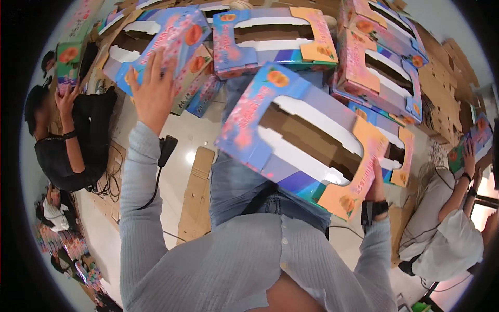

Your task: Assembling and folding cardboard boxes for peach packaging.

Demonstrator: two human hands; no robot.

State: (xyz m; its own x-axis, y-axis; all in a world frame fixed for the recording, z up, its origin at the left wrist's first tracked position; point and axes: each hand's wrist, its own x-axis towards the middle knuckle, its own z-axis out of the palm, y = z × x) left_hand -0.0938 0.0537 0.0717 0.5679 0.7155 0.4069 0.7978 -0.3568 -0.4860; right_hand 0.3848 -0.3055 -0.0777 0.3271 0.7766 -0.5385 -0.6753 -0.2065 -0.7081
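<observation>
A blue, pink and orange printed cardboard box (325, 171) with a large window in its upper face hangs tilted above my lap. My right hand (377, 184) grips its lower right end; the thumb lies along the orange panel and the other fingers are hidden behind. At the upper left, my left hand (153, 91) lies with fingers stretched on the side of a matching box (179, 44). Under that box stand green and blue cartons (200, 101). Straight ahead sits another windowed box (231, 47), just beyond the one in my right hand.
Stacked windowed boxes (358, 80) rise at the right, beside flat brown cardboard (442, 73). A cardboard strip (196, 190) lies on the pale floor. One person (57, 140) at the left holds up a green box (68, 57); another person (447, 223) handles a box at the right.
</observation>
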